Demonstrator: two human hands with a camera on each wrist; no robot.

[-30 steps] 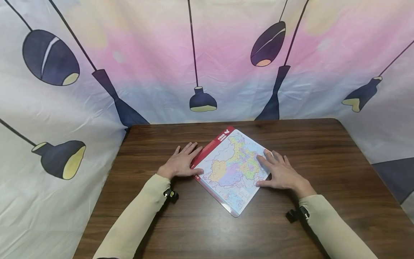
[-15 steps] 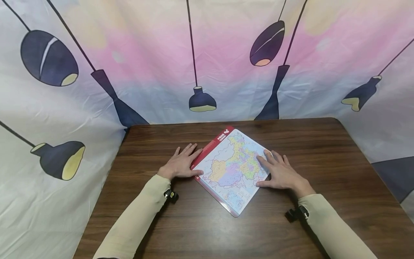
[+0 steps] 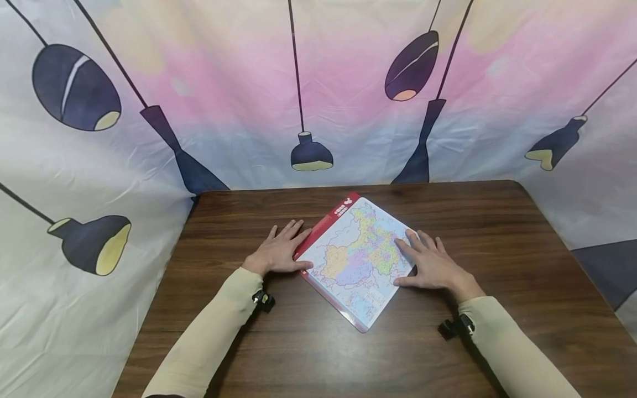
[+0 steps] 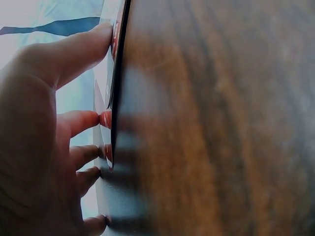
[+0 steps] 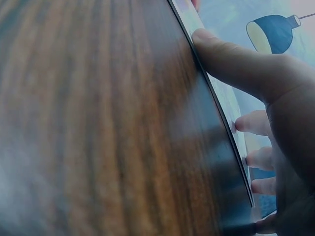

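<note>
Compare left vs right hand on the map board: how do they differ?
The left hand lies mostly on the table, touching the map board at its red edge; the right hand reaches its fingers onto the printed map. Both lie flat, fingers straight, in beige sleeves.

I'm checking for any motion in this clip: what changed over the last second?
Nothing visibly changed. The left hand still rests flat at the red edge of the map board, and the right hand still rests on its opposite side, on the wooden table.
</note>
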